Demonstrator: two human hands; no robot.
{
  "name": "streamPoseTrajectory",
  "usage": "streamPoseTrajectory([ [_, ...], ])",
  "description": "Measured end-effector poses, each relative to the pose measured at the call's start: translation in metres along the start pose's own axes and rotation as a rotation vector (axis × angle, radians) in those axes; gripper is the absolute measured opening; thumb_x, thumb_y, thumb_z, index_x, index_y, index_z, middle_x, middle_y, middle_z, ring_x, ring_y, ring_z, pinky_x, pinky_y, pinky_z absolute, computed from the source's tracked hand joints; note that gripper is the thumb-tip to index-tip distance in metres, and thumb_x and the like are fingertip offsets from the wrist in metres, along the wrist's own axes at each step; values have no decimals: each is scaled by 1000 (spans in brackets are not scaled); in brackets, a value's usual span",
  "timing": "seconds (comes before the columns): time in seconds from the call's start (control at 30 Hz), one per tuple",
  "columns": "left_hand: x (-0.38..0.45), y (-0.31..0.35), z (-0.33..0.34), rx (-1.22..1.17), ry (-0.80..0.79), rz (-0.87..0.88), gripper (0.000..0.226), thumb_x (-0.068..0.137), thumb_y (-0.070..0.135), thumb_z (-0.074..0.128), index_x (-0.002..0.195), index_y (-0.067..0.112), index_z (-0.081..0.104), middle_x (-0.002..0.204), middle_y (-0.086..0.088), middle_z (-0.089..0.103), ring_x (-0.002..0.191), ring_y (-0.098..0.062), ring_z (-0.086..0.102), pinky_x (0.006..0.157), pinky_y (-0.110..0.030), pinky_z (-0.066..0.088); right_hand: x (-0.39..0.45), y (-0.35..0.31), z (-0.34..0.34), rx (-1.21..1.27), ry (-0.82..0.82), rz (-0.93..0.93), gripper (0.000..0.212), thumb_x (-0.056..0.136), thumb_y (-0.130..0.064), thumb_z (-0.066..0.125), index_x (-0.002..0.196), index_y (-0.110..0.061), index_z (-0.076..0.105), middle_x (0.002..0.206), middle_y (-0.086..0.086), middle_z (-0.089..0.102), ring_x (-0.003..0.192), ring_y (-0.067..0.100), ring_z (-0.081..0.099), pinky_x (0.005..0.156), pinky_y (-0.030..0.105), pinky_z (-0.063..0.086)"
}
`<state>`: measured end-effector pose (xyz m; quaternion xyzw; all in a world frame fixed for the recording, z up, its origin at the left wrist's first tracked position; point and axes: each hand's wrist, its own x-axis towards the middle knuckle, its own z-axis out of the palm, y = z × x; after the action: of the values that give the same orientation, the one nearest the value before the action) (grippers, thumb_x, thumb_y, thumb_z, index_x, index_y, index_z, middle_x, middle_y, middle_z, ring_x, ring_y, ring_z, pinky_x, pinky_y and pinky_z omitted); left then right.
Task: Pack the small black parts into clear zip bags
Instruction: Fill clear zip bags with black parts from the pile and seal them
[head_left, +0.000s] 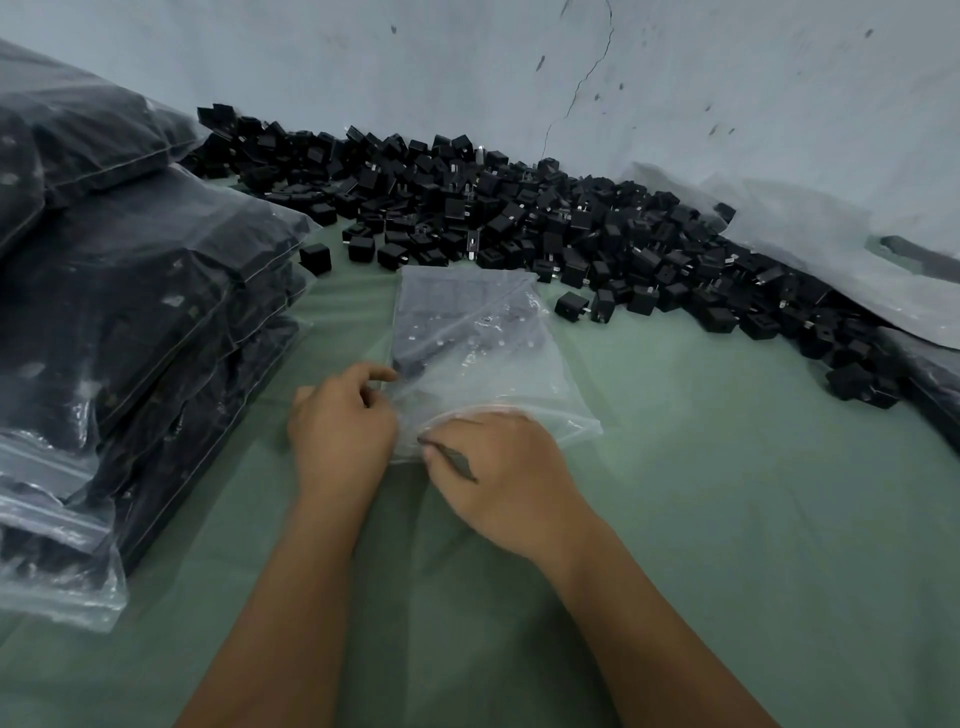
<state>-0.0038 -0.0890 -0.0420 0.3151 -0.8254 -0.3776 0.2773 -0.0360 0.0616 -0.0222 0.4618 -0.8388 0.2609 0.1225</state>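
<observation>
A clear zip bag (470, 343) lies flat on the green cloth (727, 493), its long axis running near to far, the mouth end toward the person and the closed end almost touching the heap of small black parts (519, 218) along the far wall. Some black parts already sit inside it, in the far half.

Both hands are at the near end — that is where the coming move will be made. The left hand (340, 431) grips the near-left edge of the bag, fingers curled, forefinger and thumb pinching the plastic. The right hand (498, 473) lies on the near-right corner with its thumb tucked under and its fingers bent over the film; it seems to pinch the mouth, though the contact itself is hidden beneath the knuckles.

Judging from this, the mouth is being either parted or pressed closed — which one cannot be told. The loose parts lie beyond the bag, nearer the right hand. A stack of filled zip bags (130, 312) stands to the left.
</observation>
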Motion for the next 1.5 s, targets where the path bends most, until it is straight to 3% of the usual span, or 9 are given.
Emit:
streamPoseTrajectory([
  [0.1,0,0,-3,11,-22,-6,36,85,9,50,101,33,73,63,11,57,97,-32,53,74,-32,43,-13,9,-18,-26,323,-26,29,87,-23,49,63,-11,59,53,0,52,51,19,46,52,30,40],
  [0.27,20,15,-2,-86,13,52,25,85,21,58,103,30,72,99,3,68,107,-28,56,89,-41,50,8,65,-52,59,512,200,24,90,-21,47,66,-20,50,63,-7,46,61,12,43,55,26,34],
  [0.4,53,30,14,-146,-136,221,29,90,20,60,115,33,67,123,14,56,125,-14,45,107,-39,36,47,118,-50,21,294,438,25,92,-32,50,113,-28,61,102,-12,54,102,11,44,87,28,36],
  [0.47,64,27,19,-344,-166,104,29,93,18,61,116,35,67,124,10,62,119,-9,55,103,-37,46,72,136,-45,-44,183,476,36,92,-34,48,128,-33,54,111,-10,51,113,16,39,95,30,29],
  [0.57,73,17,21,-535,-164,-19,33,93,21,61,111,48,66,109,18,70,96,1,66,75,-20,57,116,159,-37,-134,40,424,41,94,-32,46,134,-39,48,137,-4,44,130,19,29,106,35,20],
  [0.7,83,11,29,-387,-254,152,35,91,27,64,109,57,64,141,38,40,138,6,30,116,-39,26,187,179,-18,40,-142,361,38,98,-35,40,131,-53,47,156,-8,23,144,19,11,114,44,7],
  [1.0,89,1,38,-167,-327,301,33,83,26,70,102,53,69,129,48,43,138,17,18,110,-25,22,253,239,10,-370,-375,266,53,94,-53,46,142,-54,25,161,-4,5,148,22,2,112,63,-4],
  [1.27,89,2,37,-168,-320,286,30,84,22,70,98,49,72,128,41,50,137,16,21,111,-24,23,204,267,-24,-496,-368,425,31,86,-61,40,109,-50,58,159,-11,12,139,25,27,105,73,3],
  [1.5,89,5,36,-194,-331,266,29,86,21,69,96,48,70,133,37,48,139,12,23,111,-26,23,144,249,-62,-236,-314,535,23,86,-41,53,75,-27,68,151,-1,35,131,20,39,102,40,37],
])
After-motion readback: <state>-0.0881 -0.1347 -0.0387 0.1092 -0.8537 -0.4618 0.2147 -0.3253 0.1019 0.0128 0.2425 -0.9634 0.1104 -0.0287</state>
